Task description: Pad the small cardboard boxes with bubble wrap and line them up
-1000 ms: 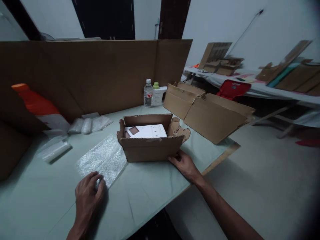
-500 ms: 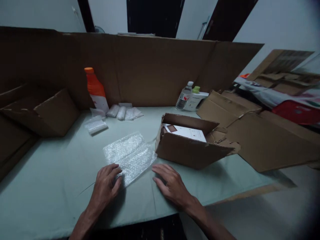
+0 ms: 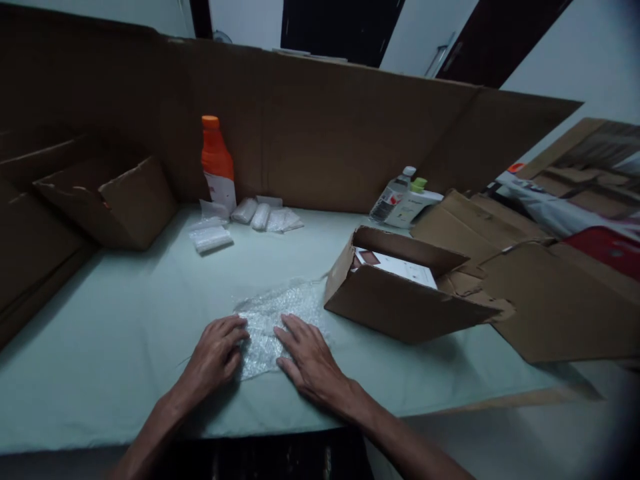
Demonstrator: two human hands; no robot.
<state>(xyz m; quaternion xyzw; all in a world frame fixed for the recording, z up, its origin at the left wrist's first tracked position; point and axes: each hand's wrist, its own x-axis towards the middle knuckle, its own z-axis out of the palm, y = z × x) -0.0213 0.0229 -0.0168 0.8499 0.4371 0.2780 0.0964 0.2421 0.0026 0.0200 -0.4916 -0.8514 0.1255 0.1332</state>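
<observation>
A sheet of clear bubble wrap (image 3: 265, 333) lies flat on the pale green tablecloth in front of me. My left hand (image 3: 217, 347) is at its left edge, fingers loosely bent and apart, fingertips touching the sheet. My right hand (image 3: 307, 357) rests on the sheet's right part with its fingers spread. Just to the right of the sheet stands an open cardboard box (image 3: 400, 303) with a white printed carton (image 3: 397, 267) inside; the carton's lower part is hidden.
Small bubble-wrapped bundles (image 3: 260, 217) lie near an orange-and-white bottle (image 3: 217, 167) at the back. A clear plastic bottle (image 3: 393, 197) leans beside a white bottle with a green cap (image 3: 413, 207). Cardboard boxes (image 3: 135, 207) stand left; flattened cardboard (image 3: 565, 300) lies right. A cardboard wall (image 3: 320, 133) closes the back.
My right hand has moved left onto the bubble wrap, which has turned and now lies squarer between my hands. The camera view has swung, shifting the scene slightly to the right.
</observation>
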